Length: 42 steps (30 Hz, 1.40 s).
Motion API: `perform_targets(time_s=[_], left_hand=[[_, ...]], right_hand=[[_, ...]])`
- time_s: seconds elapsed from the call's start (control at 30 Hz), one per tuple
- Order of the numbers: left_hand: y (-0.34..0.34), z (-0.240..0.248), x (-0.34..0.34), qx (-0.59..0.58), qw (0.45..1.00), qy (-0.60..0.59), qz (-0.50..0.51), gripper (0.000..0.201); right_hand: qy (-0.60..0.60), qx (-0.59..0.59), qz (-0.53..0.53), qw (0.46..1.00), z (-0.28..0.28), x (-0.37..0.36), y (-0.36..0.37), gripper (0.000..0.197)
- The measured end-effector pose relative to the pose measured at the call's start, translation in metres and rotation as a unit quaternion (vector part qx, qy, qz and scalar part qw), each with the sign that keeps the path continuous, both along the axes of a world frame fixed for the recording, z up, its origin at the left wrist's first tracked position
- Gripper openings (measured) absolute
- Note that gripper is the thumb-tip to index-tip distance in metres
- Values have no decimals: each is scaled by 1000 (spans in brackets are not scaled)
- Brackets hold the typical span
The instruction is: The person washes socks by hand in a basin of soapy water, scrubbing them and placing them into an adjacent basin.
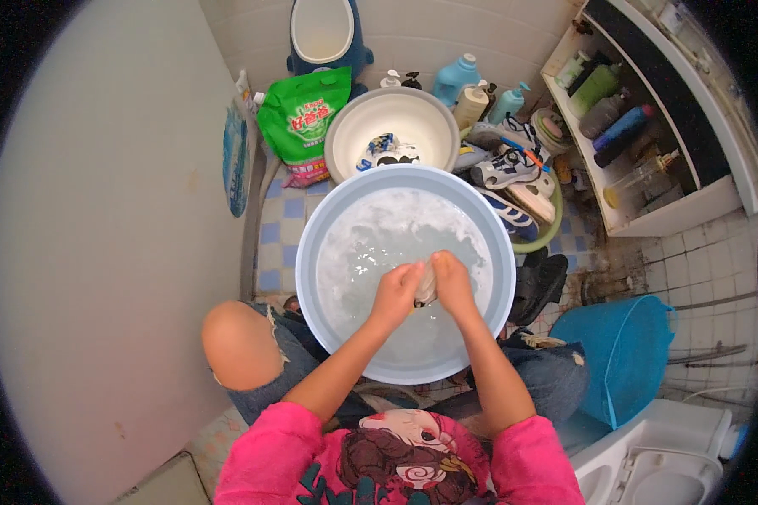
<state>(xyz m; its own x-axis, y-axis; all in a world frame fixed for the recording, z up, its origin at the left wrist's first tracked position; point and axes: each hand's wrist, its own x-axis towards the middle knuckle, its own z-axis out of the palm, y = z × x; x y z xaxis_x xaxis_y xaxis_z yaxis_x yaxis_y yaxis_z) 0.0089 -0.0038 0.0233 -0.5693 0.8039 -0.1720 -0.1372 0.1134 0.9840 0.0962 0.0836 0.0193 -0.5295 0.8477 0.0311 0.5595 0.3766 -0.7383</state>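
A light-blue round basin (306,261) stands between my knees, holding cloudy water (358,307) with white suds around the edge. Over the water, my left hand (394,296) and my right hand (453,288) are closed close together on a small wet whitish cloth (426,289). Its lower end shows a dark patch, and the fingers cover much of the rest, so its exact kind is unclear. Behind, a second basin (338,147), cream inside, holds a few small fabric pieces (387,154) in white, black and patterned blue.
A green detergent bag (305,122) leans at the back left. Pump bottles (472,105) stand behind the basins. Shoes (514,168) fill a green tub at the right, near dark slippers (541,286). A blue bucket (619,353), a toilet (665,475) and a bottle shelf (648,220) line the right side.
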Motion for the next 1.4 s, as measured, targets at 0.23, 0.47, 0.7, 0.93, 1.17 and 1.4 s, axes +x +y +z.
perform_targets(time_s=[0.23,0.47,0.7,0.93,1.17,1.4], left_hand=[[4,1,-19,5,999,2,45,26],[-3,2,14,47,978,200,39,29],[0,8,5,50,974,197,101,27],[-1,-15,-6,4,997,58,53,27],[-3,-10,6,26,974,215,69,33],[2,-24,15,6,976,217,25,33]], right_hand=[[162,-57,72,983,40,-8,-11,28],[-55,209,54,975,36,-8,-14,24],[76,186,106,974,35,-12,-33,30],[54,194,116,973,39,-18,-51,33],[19,125,60,990,31,-6,-36,33],[-68,146,26,987,10,-2,-22,33]])
